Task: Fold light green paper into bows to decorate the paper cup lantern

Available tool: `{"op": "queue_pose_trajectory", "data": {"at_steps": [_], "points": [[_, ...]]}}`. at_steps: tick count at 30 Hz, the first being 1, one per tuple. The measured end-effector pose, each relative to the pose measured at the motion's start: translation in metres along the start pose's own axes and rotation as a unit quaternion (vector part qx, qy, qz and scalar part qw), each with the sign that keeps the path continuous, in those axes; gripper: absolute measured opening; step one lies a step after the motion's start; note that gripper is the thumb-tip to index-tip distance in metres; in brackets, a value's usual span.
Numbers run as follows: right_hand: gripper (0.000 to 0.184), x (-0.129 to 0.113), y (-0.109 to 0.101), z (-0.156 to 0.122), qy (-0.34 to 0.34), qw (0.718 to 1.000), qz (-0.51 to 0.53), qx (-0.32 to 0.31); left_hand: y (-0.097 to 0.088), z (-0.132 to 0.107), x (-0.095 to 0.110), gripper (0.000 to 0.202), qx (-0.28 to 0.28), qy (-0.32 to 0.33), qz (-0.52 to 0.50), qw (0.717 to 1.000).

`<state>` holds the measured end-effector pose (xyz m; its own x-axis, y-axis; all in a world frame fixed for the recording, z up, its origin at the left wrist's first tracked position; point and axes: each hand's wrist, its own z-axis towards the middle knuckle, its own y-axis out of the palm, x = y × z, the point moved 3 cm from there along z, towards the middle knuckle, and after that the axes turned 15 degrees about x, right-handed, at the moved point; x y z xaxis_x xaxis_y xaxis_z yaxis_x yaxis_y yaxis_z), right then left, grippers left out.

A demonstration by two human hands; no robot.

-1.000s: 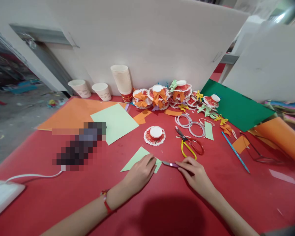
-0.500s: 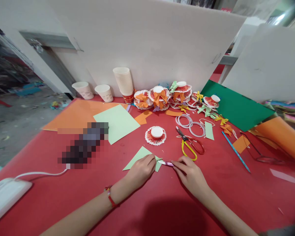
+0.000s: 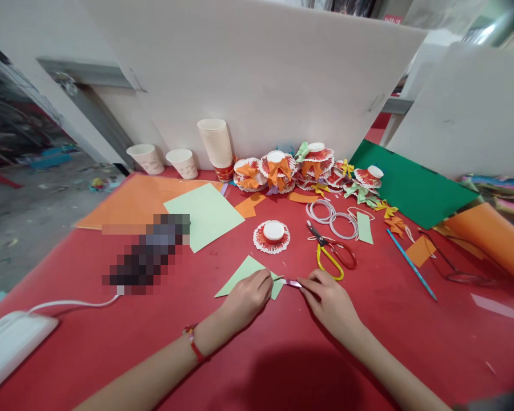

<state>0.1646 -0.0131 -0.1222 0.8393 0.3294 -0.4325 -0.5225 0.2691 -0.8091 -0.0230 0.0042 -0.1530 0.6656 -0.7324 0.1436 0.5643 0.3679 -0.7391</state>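
Note:
My left hand (image 3: 249, 294) is closed, its fingers pinching the folded edge of a light green paper sheet (image 3: 241, 274) that lies on the red table (image 3: 223, 354). In my right hand (image 3: 332, 299) is a slim purple-and-white craft knife (image 3: 292, 282), gripped between thumb and fingers. The knife's pale tip points left and meets the paper's folded edge beside my left fingertips. Just beyond my hands sits a cut paper cup (image 3: 273, 233) with a fringed red-and-white rim. Red-and-yellow-handled scissors (image 3: 330, 251) lie a little past my right hand.
Decorated cut cups with paper bows (image 3: 278, 171) line the white partition (image 3: 261, 74), beside stacked paper cups (image 3: 215, 142). Plastic rings (image 3: 343, 225), a blue pencil (image 3: 411, 265) and glasses (image 3: 458, 275) lie rightward. Leftward are a green sheet (image 3: 205, 214), a blurred-out object (image 3: 149, 251) and a white cabled device (image 3: 17, 342).
The craft knife has shifted slightly right along the paper's edge, and less of its pale tip shows. Both hands otherwise keep nearly the same place.

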Motion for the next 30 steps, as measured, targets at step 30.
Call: {"op": "queue_pose_trajectory", "data": {"at_steps": [30], "points": [[0.024, 0.012, 0.005, 0.0, -0.016, 0.999, 0.02, 0.02, -0.012, -0.013, 0.024, 0.039, -0.059, -0.01, 0.081, 0.995]]}}
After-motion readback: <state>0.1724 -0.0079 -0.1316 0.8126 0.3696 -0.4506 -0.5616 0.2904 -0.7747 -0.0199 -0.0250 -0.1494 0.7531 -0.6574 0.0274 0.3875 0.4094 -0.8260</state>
